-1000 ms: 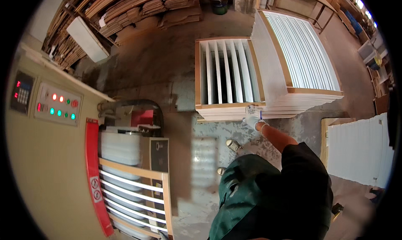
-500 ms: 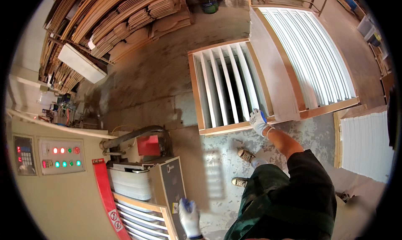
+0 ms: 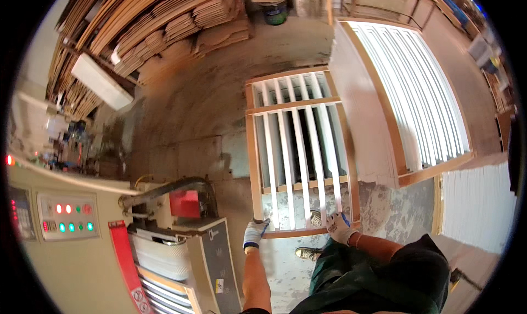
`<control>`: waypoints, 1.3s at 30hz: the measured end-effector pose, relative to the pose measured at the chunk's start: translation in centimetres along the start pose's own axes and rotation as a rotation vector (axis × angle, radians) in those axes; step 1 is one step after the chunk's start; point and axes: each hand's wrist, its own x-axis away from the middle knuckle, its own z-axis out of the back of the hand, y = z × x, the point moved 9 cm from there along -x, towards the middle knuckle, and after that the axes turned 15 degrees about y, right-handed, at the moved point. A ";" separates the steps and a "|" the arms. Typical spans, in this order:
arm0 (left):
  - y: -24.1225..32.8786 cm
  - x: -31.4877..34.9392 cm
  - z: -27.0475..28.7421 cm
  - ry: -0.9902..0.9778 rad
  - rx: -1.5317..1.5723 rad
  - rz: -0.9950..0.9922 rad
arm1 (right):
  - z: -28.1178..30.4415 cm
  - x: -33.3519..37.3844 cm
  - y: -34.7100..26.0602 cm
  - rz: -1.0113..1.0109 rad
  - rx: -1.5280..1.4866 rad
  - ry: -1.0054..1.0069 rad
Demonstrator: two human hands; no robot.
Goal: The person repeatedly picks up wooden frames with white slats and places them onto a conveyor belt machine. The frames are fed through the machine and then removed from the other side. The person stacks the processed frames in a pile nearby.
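A person in dark clothes and white gloves has both hands on the near edge of a slatted frame (image 3: 301, 166) with white slats and wood-coloured rails. The left hand (image 3: 256, 233) is closed around the near left corner, its thumb lying over the top, while the right hand (image 3: 340, 229) grips the same edge by the near right corner, fingers curled over the rail. The frame lies lengthwise in front of the person, its far part above a stack of similar frames (image 3: 291, 72) and its near part jutting past that stack, so that the floor (image 3: 274, 273) and a shoe (image 3: 315, 218) show between the slats. Whether the far end touches the stack cannot be told. Just to the right stands a taller stack of slatted frames (image 3: 406, 94), and nearer the person on that side is a pile of white panels (image 3: 475, 204). On the left, a cream machine carries a control panel (image 3: 67, 218) with red and green lights, and a red strip (image 3: 126, 270) runs down its side. Beside it are a dark hose (image 3: 164, 189), a red box (image 3: 185, 203) and another slatted piece (image 3: 164, 292) low down. Beyond, brown sheets (image 3: 164, 34) are piled at the upper left, with a white board (image 3: 101, 82) leaning near them and a dark bucket (image 3: 274, 12) farther right.
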 end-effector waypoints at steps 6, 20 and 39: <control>0.9 8.9 3.2 0.111 -0.030 -0.045 | 1.9 7.4 10.8 -0.788 -1.058 0.600; 3.7 27.9 19.9 0.380 -0.027 -0.157 | -3.5 9.6 6.0 -1.159 -2.219 0.166; -22.3 59.7 9.6 1.009 0.806 0.547 | 25.8 1.6 -10.4 0.039 -1.003 0.336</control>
